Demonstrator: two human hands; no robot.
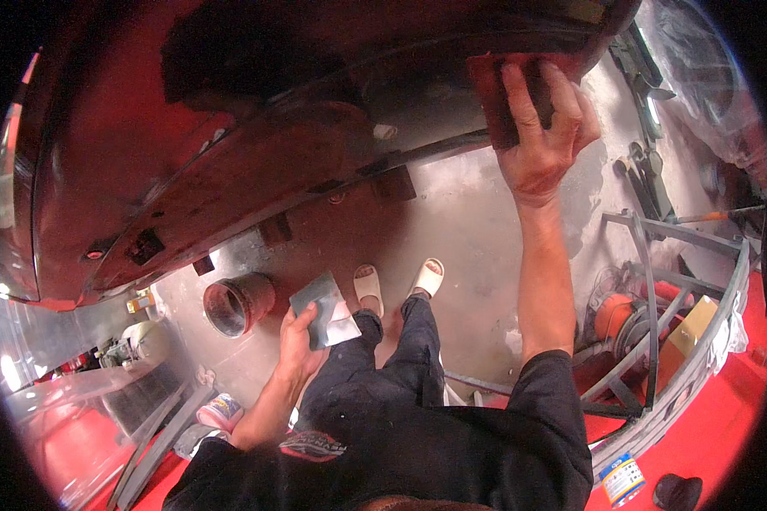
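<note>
My right hand (547, 128) reaches up to the lower edge of a dark, glossy car body panel (256, 153). Its fingers lie over a dark red-brown rectangular sheet (494, 94), which looks like sandpaper, and hold it against the panel. The thumb side is hidden. Low in front of me, my left hand (296, 341) holds a thin, flat grey plate (325, 311), thumb on top and the other fingers hidden underneath. The plate has a shiny, pale patch near its right side and is apart from the panel.
On the concrete floor (477, 221) a dark round bucket (239, 305) stands left of my sandalled feet. A metal frame (656, 324) with an orange reel-like thing (614, 319) is at the right. A printed can (622, 479) sits on the red surface at lower right.
</note>
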